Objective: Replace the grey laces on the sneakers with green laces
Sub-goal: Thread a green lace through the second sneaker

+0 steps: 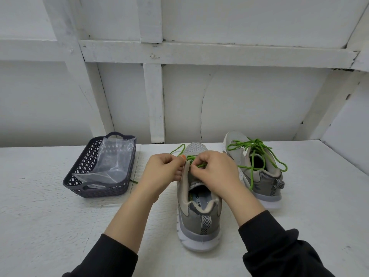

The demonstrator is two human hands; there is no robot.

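Both hands work at the eyelets of the near sneaker (199, 204) on the white tabletop (50, 216). The left hand (162, 170) pinches the upper's edge beside the tongue, while the right hand (214, 170) pinches the green lace (200, 166) being threaded. This shoe looks only partly laced, a loose end trailing past its toe. The far sneaker (257, 168), to the right, already carries its green lace (253, 150), loosely strung and seemingly untied. No grey laces show. A dark basket (103, 188) with a clear bag (111, 162) sits left.

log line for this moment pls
step: lacing near sneaker; left hand: pinches green lace; right hand: pinches green lace; far sneaker: green-laced, loose; basket: clear bag
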